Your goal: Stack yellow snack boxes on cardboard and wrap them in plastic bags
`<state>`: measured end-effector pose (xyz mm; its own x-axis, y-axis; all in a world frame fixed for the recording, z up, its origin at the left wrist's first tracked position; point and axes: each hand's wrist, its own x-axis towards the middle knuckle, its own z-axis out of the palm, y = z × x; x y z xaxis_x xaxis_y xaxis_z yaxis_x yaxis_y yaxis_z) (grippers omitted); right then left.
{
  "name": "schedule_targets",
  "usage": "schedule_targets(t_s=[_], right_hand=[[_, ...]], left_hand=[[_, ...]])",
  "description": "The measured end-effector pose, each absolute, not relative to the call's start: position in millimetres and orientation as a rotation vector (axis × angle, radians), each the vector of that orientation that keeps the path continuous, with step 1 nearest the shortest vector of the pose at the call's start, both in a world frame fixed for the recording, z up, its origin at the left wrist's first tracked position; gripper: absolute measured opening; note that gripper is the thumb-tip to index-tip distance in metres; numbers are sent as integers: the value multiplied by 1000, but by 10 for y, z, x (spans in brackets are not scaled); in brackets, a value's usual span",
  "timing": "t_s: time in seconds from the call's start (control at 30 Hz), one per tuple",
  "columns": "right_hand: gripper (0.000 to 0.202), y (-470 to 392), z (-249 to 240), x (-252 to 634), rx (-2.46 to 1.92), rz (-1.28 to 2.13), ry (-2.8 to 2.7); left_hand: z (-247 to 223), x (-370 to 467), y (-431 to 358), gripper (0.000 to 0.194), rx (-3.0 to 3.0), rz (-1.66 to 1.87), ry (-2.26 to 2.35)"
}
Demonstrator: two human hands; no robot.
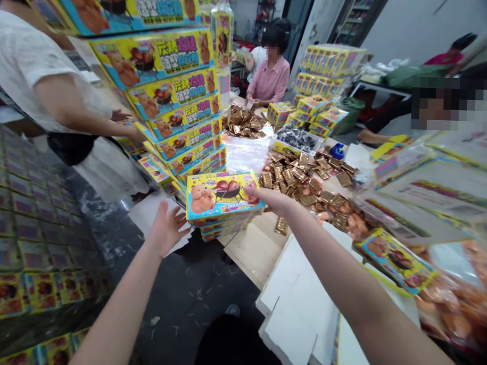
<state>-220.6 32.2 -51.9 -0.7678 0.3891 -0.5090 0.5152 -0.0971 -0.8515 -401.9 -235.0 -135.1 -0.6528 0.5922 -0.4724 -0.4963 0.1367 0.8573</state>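
Note:
My right hand (pixel 272 200) grips the right end of a yellow and blue printed cardboard box (pixel 225 195), its thumb lying on the picture side and the other fingers hidden behind. Under that box, more boxes of the same kind (pixel 226 227) sit at the table's corner. To the left of the box is my left hand (pixel 169 226), open with fingers spread and apart from it. Just behind rises a tall stack of matching boxes (pixel 186 90).
Gold-wrapped packets (pixel 295 179) cover the table beside a tray of small dark packets (pixel 295 139). Flat white cardboard (pixel 299 307) lies at right, near bags of orange pieces (pixel 459 296). Wrapped boxes (pixel 22 222) stand at left. Co-workers (pixel 271 79) are around the table.

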Motion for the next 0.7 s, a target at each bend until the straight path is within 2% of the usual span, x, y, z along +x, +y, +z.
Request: schedule_targets(t_s=[0.1, 0.17, 0.37, 0.47, 0.57, 0.67, 0.7], right_hand=[[50, 468, -534, -2318, 1125, -2096, 1710], [53, 491, -575, -2347, 1125, -2144, 1646], [56, 123, -737, -2087, 1161, -2205, 1784], [64, -182, -717, -1563, 1028, -2443, 1893], [84, -430, -655, -643, 762, -2664, 2017], [90, -633, -664, 557, 769, -2483, 2067], [91, -690, -698, 966, 825, -2393, 2063]], left_hand=[[-770, -3938, -2101, 75, 52, 1416, 1415], [-599, -3854, -1964, 64, 21, 1291, 1376], [-644, -3733, -2018, 52, -11, 1301, 1429], [-682, -3566, -2193, 43, 119, 1395, 1517], [-854, -3110, -2391, 51, 425, 1267, 1490], [-1224, -2304, -2478, 63, 758, 967, 1327], [-1366, -1985, -2446, 75, 828, 956, 1246]])
